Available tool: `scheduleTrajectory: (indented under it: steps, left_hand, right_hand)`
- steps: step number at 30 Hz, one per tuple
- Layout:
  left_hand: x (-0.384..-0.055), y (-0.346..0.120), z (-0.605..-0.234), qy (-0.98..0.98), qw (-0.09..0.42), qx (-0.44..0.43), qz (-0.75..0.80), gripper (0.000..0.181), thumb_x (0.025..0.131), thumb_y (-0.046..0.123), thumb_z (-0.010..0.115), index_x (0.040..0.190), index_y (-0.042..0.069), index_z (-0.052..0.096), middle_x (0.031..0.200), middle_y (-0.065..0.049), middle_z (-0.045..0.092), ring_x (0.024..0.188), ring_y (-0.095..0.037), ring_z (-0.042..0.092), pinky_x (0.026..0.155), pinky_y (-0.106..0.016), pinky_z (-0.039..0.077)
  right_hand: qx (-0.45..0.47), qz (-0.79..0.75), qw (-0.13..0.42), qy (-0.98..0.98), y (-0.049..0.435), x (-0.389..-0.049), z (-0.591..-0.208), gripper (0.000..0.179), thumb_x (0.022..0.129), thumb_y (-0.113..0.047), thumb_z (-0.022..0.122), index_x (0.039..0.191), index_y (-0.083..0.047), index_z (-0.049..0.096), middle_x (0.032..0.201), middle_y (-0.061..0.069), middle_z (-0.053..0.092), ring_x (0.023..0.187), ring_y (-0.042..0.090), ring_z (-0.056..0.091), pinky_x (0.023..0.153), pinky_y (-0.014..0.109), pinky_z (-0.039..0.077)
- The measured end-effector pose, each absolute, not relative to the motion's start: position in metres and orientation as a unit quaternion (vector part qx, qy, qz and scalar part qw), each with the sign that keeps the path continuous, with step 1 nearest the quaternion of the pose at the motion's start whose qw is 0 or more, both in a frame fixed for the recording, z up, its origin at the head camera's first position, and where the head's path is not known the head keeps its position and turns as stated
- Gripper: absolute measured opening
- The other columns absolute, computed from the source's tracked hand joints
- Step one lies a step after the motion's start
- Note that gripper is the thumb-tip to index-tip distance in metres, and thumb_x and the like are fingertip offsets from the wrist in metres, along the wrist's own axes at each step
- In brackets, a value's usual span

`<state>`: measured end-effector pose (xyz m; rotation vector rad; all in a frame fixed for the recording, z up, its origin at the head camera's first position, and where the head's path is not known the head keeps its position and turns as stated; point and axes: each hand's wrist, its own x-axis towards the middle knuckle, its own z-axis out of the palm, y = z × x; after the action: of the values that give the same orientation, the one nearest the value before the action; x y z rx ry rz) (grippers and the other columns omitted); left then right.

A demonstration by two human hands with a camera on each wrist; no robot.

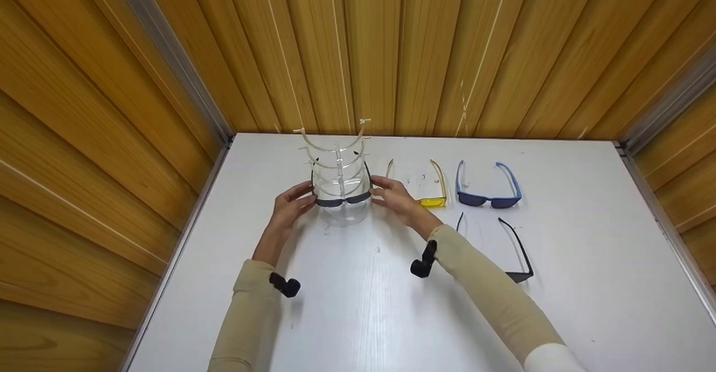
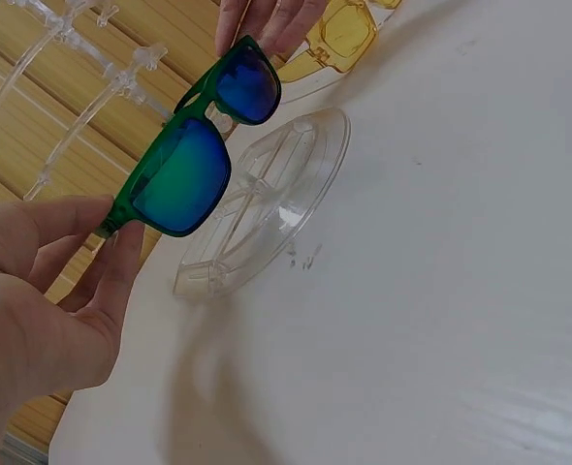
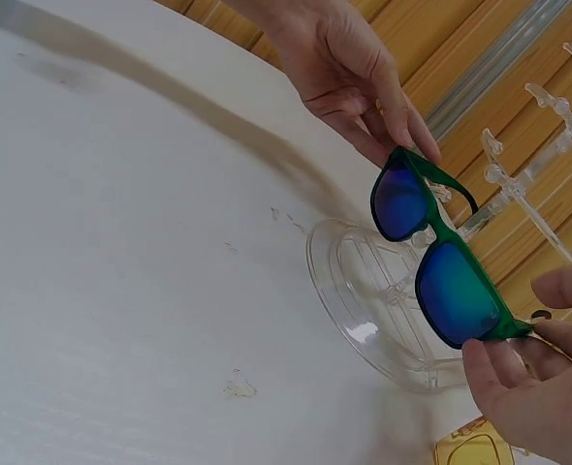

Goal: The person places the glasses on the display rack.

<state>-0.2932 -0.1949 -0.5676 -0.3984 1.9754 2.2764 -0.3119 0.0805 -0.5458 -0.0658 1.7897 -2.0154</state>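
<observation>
Green-framed sunglasses with blue-green mirrored lenses are at the lower part of a clear plastic eyewear display stand, lenses facing me. My left hand pinches one front corner of the frame between thumb and fingers. At the opposite corner, the thumb and fingers of my right hand grip the frame near the hinge. In the head view the temples run back on either side of the stand. Whether the glasses rest on the stand's lowest arms cannot be told. The stand's round clear base sits on the table below them.
Yellow glasses lie just right of my right hand, partly covered by it. Blue sunglasses lie farther right. Black glasses are partly behind my right sleeve. Wood-patterned panels border the white table at the back and sides.
</observation>
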Motion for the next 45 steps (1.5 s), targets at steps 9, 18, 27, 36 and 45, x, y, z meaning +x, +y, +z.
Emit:
scheduleTrajectory:
  steps: [9,18,27,36,45]
  left_hand:
    - [-0.295,-0.191,-0.571,0.633,0.045,-0.133,0.761,0.049,0.093,-0.009,0.065,0.141,-0.002,0.058,0.146,-0.023,0.056,0.121,-0.025,0.064,0.092,-0.023,0.06]
    - [-0.297,-0.191,-0.572,0.64,0.046,-0.132,0.756,0.05,0.093,-0.009,0.064,0.142,0.0,0.057,0.146,-0.023,0.056,0.124,-0.028,0.063,0.089,-0.02,0.059]
    - [-0.295,-0.194,-0.572,0.65,0.048,-0.14,0.745,0.05,0.094,-0.004,0.066,0.143,0.003,0.057,0.146,-0.022,0.058,0.125,-0.025,0.063,0.097,-0.025,0.058]
    - [-0.29,-0.207,-0.568,0.635,0.047,-0.155,0.755,0.052,0.098,0.0,0.062,0.149,0.001,0.049,0.15,-0.022,0.053,0.137,-0.033,0.054,0.115,-0.042,0.048]
    - [-0.276,-0.211,-0.563,0.637,0.056,-0.159,0.752,0.052,0.099,0.001,0.062,0.149,-0.001,0.048,0.15,-0.022,0.054,0.137,-0.032,0.056,0.116,-0.043,0.048]
  right_hand:
    - [-0.009,-0.726,0.243,0.643,0.076,-0.315,-0.547,0.059,0.103,0.0,0.046,0.157,0.008,0.024,0.168,0.024,0.021,0.155,0.036,0.028,0.128,0.049,0.028]
    - [-0.013,-0.727,0.249,0.64,0.077,-0.313,-0.544,0.059,0.104,-0.001,0.045,0.159,0.006,0.023,0.169,0.022,0.019,0.155,0.036,0.026,0.128,0.05,0.027]
    - [-0.012,-0.73,0.244,0.638,0.078,-0.312,-0.544,0.059,0.103,0.002,0.045,0.158,0.008,0.023,0.167,0.025,0.021,0.154,0.037,0.029,0.128,0.05,0.028]
    - [-0.016,-0.712,0.247,0.657,0.089,-0.31,-0.537,0.06,0.105,-0.003,0.045,0.159,0.006,0.02,0.168,0.023,0.021,0.155,0.036,0.026,0.128,0.049,0.029]
    - [-0.018,-0.715,0.245,0.654,0.108,-0.302,-0.529,0.059,0.105,-0.003,0.046,0.159,0.007,0.022,0.167,0.026,0.022,0.155,0.039,0.024,0.128,0.052,0.027]
